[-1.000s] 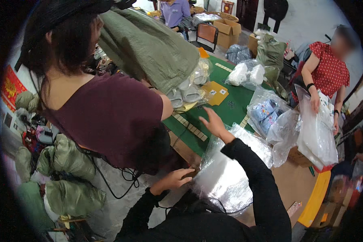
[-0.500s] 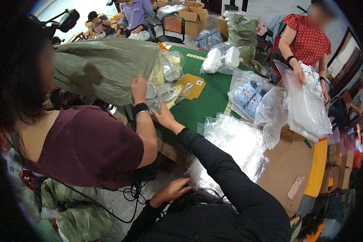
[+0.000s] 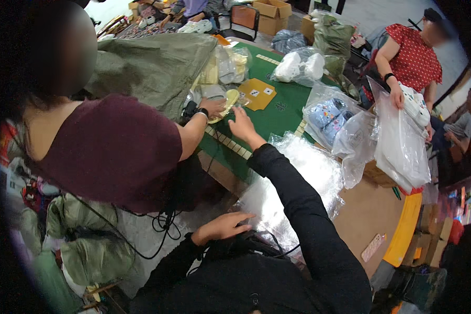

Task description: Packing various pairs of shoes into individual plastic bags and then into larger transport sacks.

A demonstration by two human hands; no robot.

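Observation:
My right hand (image 3: 244, 128) reaches over the green table mat with fingers apart and nothing in them. Just left of its fingertips lies a yellow clog (image 3: 230, 99) in a clear plastic bag, and a co-worker's hand (image 3: 213, 107) rests on that bagged pair. Low in front of me, my left hand (image 3: 222, 227) is held with fingers stretched out, by the near-left edge of a pile of clear plastic bags (image 3: 298, 167). My right forearm crosses over the pile. More bagged grey and yellow clogs (image 3: 238, 65) lie beyond the co-worker's hand.
A large green woven sack (image 3: 146, 65) lies at the table's left, beside the co-worker. Bagged white clogs (image 3: 298, 65) and blue clogs (image 3: 327, 118) lie farther right. Across the table a person in red holds bagged white clogs (image 3: 414, 104). A phone (image 3: 373, 247) lies near the right edge.
My right hand has moved right and away from the bagged clogs. The co-worker's hand has come off the sack and down onto them. The sack now lies lower.

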